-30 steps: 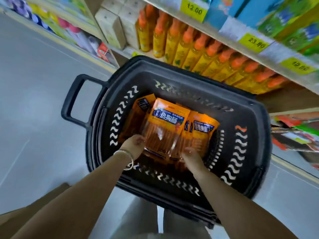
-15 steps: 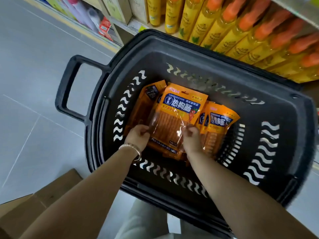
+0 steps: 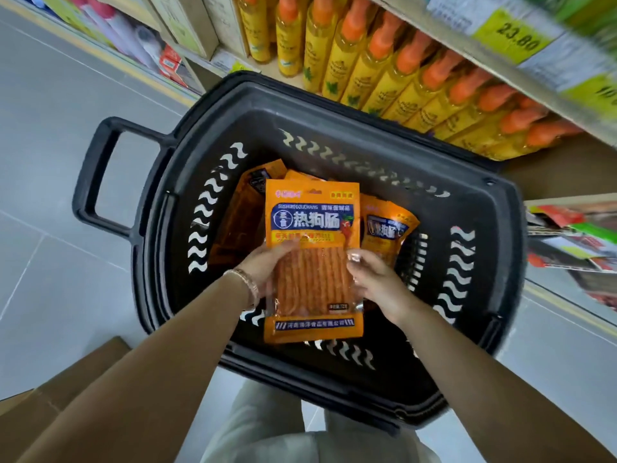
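Note:
An orange snack packet [image 3: 313, 228] with a blue label and a clear window is held upright above the black shopping basket [image 3: 480, 215]. My left hand [image 3: 263, 265] grips its left edge, thumb across the front. My right hand [image 3: 375, 279] grips its right edge. Several more orange packets lie in the basket beneath it: one at the right [image 3: 387, 228] and a darker one at the left [image 3: 240, 215].
The basket's handle [image 3: 96, 175] sticks out to the left over grey floor tiles. A shelf with yellow bottles [image 3: 384, 71] capped in orange stands just behind the basket. A brown cardboard box [image 3: 50, 396] sits at the lower left. Colourful packets [image 3: 574, 235] fill a shelf at the right.
Both hands have lifted the top packet up out of the pile and turned it upright, facing me. The view has moved closer to the basket.

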`<state>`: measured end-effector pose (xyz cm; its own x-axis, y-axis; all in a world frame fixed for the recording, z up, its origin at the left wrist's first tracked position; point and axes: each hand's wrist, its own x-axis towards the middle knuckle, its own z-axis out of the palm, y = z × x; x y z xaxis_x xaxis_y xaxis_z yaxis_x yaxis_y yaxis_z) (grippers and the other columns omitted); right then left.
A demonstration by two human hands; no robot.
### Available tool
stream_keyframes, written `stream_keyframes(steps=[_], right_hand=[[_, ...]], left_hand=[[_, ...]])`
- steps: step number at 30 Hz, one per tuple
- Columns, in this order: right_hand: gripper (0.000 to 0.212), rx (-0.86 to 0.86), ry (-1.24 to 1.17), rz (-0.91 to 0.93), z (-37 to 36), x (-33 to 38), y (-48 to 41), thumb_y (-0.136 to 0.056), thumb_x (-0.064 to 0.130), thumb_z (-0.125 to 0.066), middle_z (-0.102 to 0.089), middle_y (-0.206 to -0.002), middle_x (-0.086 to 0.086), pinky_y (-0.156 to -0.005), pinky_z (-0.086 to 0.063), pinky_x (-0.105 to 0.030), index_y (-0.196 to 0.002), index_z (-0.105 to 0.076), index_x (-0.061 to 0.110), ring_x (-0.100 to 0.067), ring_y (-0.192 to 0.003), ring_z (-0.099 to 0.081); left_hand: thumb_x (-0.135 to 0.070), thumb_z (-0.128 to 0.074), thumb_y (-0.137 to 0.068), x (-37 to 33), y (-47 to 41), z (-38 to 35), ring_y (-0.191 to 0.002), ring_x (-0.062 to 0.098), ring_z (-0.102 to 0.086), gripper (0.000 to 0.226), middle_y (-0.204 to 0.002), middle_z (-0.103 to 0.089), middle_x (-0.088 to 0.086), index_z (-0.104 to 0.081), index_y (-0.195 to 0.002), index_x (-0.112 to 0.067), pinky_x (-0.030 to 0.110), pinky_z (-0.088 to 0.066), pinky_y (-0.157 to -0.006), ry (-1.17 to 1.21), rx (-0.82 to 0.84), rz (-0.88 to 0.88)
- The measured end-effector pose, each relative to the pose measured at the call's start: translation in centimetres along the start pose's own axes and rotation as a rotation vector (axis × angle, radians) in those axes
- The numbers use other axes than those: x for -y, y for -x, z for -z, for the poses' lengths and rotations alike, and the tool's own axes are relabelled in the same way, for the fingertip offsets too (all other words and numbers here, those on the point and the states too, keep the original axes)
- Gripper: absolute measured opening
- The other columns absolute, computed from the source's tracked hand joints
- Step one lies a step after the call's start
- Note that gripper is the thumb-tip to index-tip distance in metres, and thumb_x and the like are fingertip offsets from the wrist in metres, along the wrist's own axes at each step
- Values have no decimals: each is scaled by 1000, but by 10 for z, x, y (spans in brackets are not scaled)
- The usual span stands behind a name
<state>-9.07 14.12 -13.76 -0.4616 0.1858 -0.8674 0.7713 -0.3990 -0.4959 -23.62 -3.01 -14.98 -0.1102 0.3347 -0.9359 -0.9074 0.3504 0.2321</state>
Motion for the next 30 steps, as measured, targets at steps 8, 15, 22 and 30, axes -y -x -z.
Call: stream_keyframes(steps=[8,15,22,30], right_hand=[[31,-618,1,6,30,-30,-51,-97,26,-48,-60,-120,-3,-68,-47,-24,-127,-50,19,-12,-90,-60],[63,-569,51,-204,33,-54,-95,-93,45,-51,-38,-147,-8,-107,-36,-49,-148,-25,27,-33,-131,-42],[123,-503,-4,-339,47,-67,-97,-60,68,-72,-21,-156,-8,-108,-30,-57,-150,3,32,-35,-139,-28],[57,-639,33,15,30,-49,-74,-62,48,-83,-67,-105,-4,-67,-45,-22,-103,-61,16,-16,-89,-64]], left_hand=[[-27,-70,-81,20,-22,-2,-77,19,-68,7,-83,-72,-4,-66,-87,-27,33,-51,-65,-34,-351,-156],[-33,-67,-83,23,-26,11,-75,20,-67,13,-83,-70,1,-65,-88,-22,28,-49,-61,-110,-420,-153],[-32,-77,-74,19,-31,9,-79,12,-66,18,-85,-70,-9,-64,-85,-28,27,-48,-64,-266,-457,-215],[-23,-78,-73,8,-12,0,-77,12,-66,25,-85,-70,-6,-64,-94,-23,23,-49,-61,-218,-511,-313]])
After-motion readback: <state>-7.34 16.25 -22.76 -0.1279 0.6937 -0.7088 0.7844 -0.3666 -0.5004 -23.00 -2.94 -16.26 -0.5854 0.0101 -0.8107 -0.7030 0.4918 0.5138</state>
